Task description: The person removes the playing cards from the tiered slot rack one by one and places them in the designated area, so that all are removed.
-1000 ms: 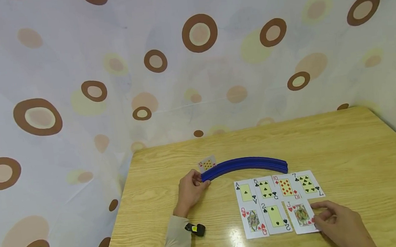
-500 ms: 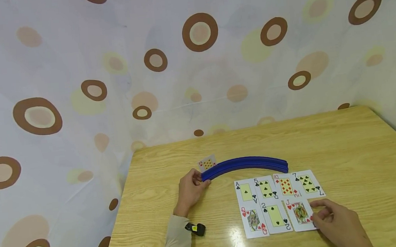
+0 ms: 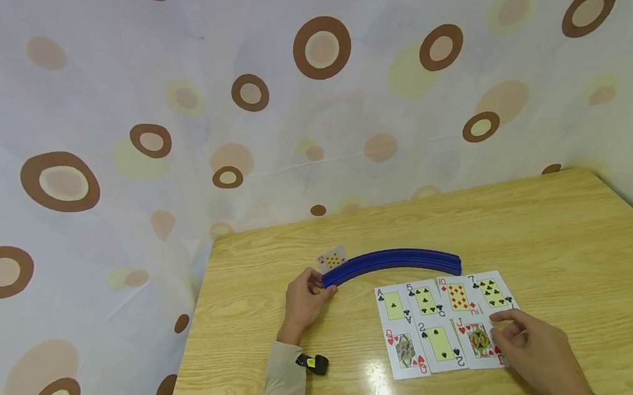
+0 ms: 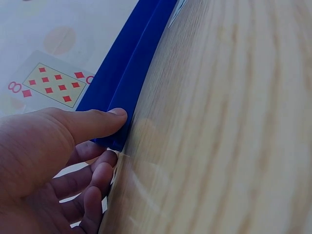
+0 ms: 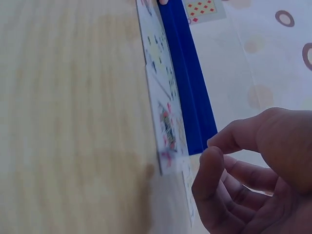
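My left hand [image 3: 303, 305] grips the left end of a curved blue playing card holder [image 3: 395, 258], thumb on its front. An eight of diamonds [image 4: 53, 84] stands upright at that end, rising above the holder. My right hand [image 3: 539, 347] hovers at the right edge of the jack of hearts [image 3: 478, 340], fingers loosely bent with nothing between them. Left of the jack lie the two of spades [image 3: 439, 345] and queen of hearts [image 3: 404, 350]. Behind these is a row of the ace of clubs [image 3: 393, 303], five of clubs [image 3: 424, 298], ten of diamonds [image 3: 457, 297] and seven of clubs [image 3: 489, 289].
Everything is on a pale wooden table [image 3: 551, 233]. Its far edge meets a spotted curtain [image 3: 342, 107], which also rises along the left and right sides. A black strapped device [image 3: 314, 364] sits at the left wrist.
The jack of hearts was slid slightly left and straightened beside the two of spades. My right hand then let it go and moved slightly up. My left hand kept its place.
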`<state>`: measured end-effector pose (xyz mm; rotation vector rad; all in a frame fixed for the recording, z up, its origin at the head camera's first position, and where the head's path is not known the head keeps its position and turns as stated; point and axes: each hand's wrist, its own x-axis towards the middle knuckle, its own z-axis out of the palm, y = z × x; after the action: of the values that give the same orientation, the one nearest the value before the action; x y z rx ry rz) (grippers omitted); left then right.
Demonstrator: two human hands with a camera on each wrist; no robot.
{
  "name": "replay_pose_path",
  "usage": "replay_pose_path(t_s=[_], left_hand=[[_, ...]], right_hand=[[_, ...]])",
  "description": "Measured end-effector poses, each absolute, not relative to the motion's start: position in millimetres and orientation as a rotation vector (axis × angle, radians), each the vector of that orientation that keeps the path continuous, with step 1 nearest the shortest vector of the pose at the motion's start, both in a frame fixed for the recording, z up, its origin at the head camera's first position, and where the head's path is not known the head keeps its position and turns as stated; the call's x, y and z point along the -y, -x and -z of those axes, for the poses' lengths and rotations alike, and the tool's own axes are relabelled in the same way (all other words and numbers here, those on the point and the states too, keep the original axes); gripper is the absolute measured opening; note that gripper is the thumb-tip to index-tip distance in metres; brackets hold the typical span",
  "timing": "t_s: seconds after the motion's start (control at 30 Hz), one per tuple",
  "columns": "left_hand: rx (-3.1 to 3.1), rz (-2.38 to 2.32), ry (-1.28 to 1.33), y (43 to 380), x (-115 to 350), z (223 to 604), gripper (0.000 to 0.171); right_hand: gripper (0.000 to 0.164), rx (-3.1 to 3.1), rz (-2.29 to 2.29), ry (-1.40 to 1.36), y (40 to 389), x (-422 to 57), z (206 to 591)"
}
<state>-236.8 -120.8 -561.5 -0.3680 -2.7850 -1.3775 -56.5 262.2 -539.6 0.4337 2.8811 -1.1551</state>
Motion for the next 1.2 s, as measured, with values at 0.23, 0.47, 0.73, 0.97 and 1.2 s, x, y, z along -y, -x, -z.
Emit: replay_pose_path(t_s=[0.23,0.47,0.73,0.97,1.2], left_hand=[[2.794,1.373,0.375,237,120,561,0.027],[2.802,1.375,0.370,235,119,561,0.026],[2.803,1.376,0.362,234,119,560,0.026],[2.796,1.372,0.348,234,118,559,0.027],[2.809,1.353,0.359,233,119,562,0.026]], right_hand=[[0.022,-2.961,1.221,-0.312,75,-244,528],[0.013,-3.103,1.282,-0.160,105,-222,527],[0.010,-3.139,1.343,-0.045,138,-200,520],[0.012,-3.197,1.311,0.160,172,-183,525],[0.022,-3.227,1.288,0.171,197,-161,529]])
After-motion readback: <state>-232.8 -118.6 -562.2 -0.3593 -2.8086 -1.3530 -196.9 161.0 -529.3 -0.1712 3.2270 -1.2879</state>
